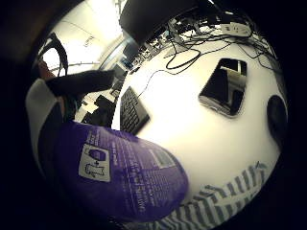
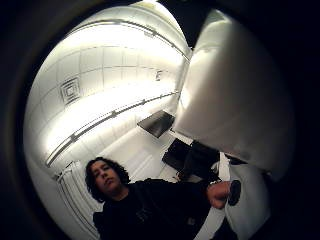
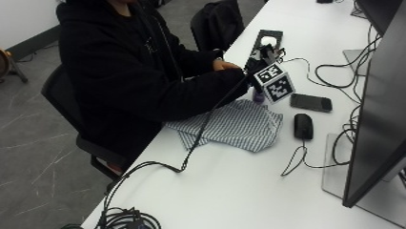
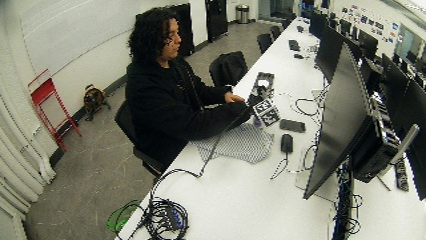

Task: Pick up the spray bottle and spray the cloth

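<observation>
person [image 3: 126, 71] | black hoodie, long sleeves | black glove on right hand [image 3: 261, 59]

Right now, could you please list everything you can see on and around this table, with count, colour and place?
Spray bottle: one, purple with white print, close against the right palm, above the table beside the cloth.
Cloth: one, white with grey stripes, crumpled at the table's near edge in front of the person.
Phone: one, black, flat on the table beyond the cloth.
Mouse: one, black, corded, beside the cloth.
Keyboard: one, black, on the table.
Monitor: one nearby, black, along the table's far side.
Cables: black bundle at the table's end.
Table: one, white.
Right hand: gloved black, raised over the cloth; its grip is hidden.
</observation>
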A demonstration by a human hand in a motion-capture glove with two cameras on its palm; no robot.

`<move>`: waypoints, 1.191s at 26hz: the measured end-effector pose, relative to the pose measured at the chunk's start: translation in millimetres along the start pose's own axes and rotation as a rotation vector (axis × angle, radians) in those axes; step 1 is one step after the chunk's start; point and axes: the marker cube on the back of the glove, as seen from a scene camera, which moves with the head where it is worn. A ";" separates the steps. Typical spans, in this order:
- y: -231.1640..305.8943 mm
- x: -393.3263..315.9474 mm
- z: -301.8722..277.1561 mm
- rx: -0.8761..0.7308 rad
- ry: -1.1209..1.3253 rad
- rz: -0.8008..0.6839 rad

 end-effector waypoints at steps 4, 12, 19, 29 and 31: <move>10.3 -3.3 -6.5 -0.118 -0.013 0.072; 47.6 -16.7 -39.6 -0.211 0.237 0.176; 113.3 -41.2 -79.2 -0.372 0.468 0.260; 214.7 -75.1 -99.3 -0.507 0.792 0.169; 228.5 -82.1 -101.9 -0.511 0.867 0.179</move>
